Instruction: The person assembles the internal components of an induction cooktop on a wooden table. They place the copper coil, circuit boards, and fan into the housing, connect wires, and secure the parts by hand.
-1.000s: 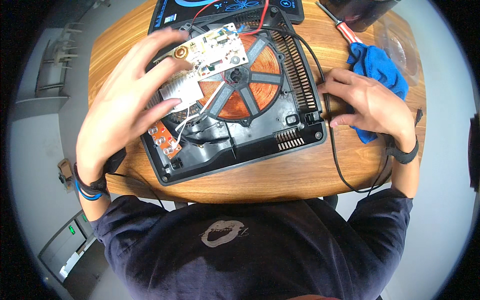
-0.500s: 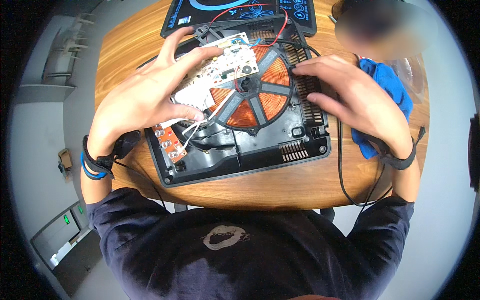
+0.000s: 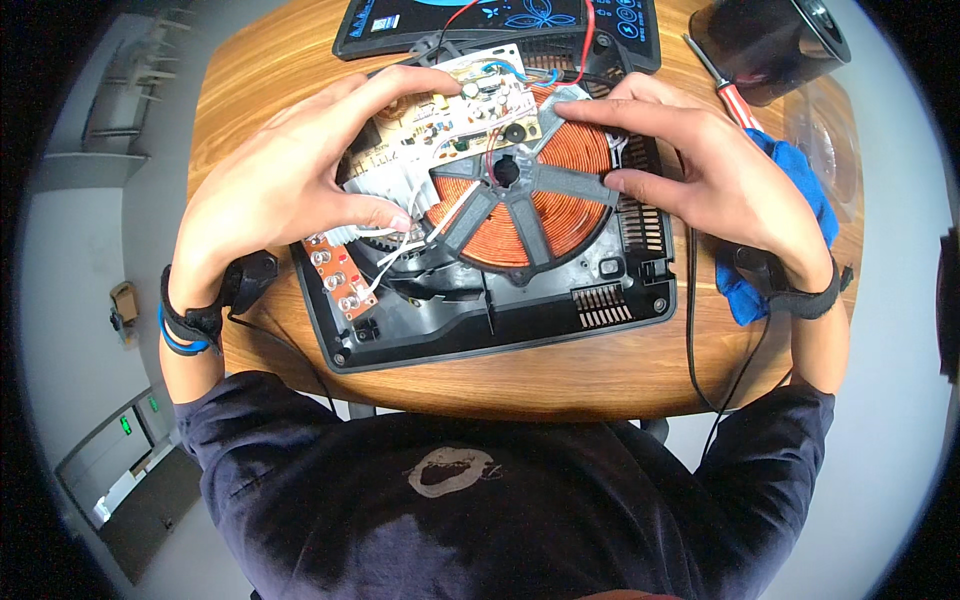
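Observation:
An opened induction cooker base (image 3: 560, 310) of black plastic lies on the round wooden table (image 3: 260, 70). Inside it sits a copper coil (image 3: 530, 195) on a grey spoked holder. My left hand (image 3: 290, 175) grips the cream circuit board (image 3: 455, 115) and its metal heat sink at the coil's left. My right hand (image 3: 700, 170) holds the coil holder's right rim, fingers spread over it. White wires run from the board to a small brown button board (image 3: 335, 275).
The cooker's black glass top panel (image 3: 500, 20) lies at the table's far edge. A red-handled screwdriver (image 3: 725, 85), a blue cloth (image 3: 790, 200), a black round object (image 3: 770, 40) and a clear plastic container (image 3: 830, 140) are at the right. A black power cord (image 3: 695, 320) hangs off the front.
My right hand moved from the table's right side onto the coil holder. My left hand shifted along the circuit board and now grips it nearer the coil.

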`<state>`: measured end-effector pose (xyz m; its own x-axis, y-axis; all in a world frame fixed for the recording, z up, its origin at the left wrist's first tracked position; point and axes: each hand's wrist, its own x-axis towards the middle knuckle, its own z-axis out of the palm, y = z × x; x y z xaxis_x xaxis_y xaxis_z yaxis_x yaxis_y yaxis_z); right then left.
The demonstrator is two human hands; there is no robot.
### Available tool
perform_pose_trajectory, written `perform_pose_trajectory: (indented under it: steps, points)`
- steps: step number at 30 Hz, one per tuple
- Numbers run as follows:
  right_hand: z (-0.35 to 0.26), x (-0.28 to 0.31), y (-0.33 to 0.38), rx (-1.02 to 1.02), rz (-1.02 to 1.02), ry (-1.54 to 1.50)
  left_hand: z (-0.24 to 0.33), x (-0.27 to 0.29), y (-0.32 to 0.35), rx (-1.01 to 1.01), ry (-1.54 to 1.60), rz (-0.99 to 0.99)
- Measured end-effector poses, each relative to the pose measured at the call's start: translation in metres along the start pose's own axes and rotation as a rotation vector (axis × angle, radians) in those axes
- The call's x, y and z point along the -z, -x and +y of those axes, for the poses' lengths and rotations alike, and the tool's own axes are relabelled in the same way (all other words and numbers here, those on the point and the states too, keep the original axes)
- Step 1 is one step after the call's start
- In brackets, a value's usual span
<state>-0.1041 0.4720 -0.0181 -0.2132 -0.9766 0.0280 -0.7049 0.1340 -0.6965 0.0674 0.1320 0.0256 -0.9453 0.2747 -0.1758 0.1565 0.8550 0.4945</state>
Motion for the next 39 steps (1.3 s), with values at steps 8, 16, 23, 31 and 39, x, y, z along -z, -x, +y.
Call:
perform_pose_trajectory:
  steps: [8, 16, 23, 31, 39]
  points:
    - [0.011, -0.013, 0.005, 0.063, -0.068, 0.115, -0.002, 0.002, 0.003, -0.033, 0.036, -0.004]
    - [-0.017, -0.005, 0.018, -0.042, -0.024, -0.013, -0.012, 0.008, 0.003, -0.061, 0.034, 0.015]
    - [0.002, -0.01, 0.04, -0.143, 0.039, -0.103, -0.01, 0.004, 0.004, -0.126, 0.043, 0.04]
    - [0.038, -0.028, 0.036, -0.008, 0.264, -0.065, -0.001, 0.011, -0.001, -0.131, 0.033, -0.138]
    - [0.021, -0.02, 0.044, -0.143, 0.099, -0.035, 0.035, -0.01, 0.017, -0.045, -0.518, 0.086]
